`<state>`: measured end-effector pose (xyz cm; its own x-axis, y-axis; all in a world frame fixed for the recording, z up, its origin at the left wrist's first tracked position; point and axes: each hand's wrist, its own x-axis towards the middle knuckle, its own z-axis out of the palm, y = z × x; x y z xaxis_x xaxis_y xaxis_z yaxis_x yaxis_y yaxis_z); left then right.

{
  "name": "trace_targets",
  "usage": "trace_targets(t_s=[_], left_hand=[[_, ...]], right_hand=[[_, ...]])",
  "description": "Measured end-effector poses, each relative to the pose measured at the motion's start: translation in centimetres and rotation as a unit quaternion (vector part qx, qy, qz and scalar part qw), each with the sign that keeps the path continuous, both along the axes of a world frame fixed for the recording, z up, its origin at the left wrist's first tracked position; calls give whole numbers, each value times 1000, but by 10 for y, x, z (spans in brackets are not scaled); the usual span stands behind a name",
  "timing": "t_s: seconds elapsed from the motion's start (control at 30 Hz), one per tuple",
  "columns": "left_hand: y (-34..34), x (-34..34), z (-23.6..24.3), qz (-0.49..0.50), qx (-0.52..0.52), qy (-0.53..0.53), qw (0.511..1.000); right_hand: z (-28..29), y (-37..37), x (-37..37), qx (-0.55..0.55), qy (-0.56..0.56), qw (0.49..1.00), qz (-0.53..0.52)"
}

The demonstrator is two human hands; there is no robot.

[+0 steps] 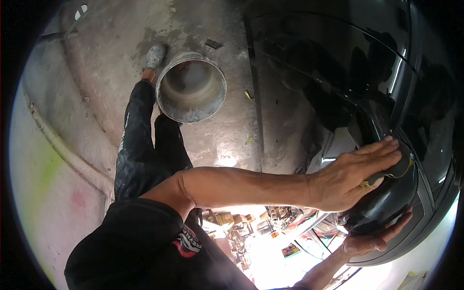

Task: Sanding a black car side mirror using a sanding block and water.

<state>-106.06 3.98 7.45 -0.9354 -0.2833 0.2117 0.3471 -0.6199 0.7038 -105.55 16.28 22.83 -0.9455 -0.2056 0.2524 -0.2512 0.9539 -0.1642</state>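
A glossy black side mirror [382, 205] juts from a black car on the right. My left hand [355, 171] lies over its top, fingers stretched together toward the car. Under those fingers is a dark grey sanding disc [401, 162] with yellowish edges, pressed against the mirror housing; the fingers hide part of it. From below, my right hand [372, 241] cups the mirror's underside, its fingers spread along the housing and partly out of sight behind it.
The black car's door panel [299, 63] fills the upper right. A large bucket [191, 113] with cloudy liquid stands on the stained concrete floor [212, 24] by my foot. Beyond my arms are cluttered small items [241, 232] in bright light. A pale wall [53, 193] curves along the left.
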Motion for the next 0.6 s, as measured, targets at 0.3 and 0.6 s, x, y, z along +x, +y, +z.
trace_targets(t_s=[0.3, 0.6], left_hand=[[-4, -17, 1, -51, 43, -23, 997], [-21, -40, -8, -68, -27, 7, 997]], right_hand=[[3, 1, -5, 15, 0, 1000, 10], [8, 7, -5, 52, 10, 999, -2]])
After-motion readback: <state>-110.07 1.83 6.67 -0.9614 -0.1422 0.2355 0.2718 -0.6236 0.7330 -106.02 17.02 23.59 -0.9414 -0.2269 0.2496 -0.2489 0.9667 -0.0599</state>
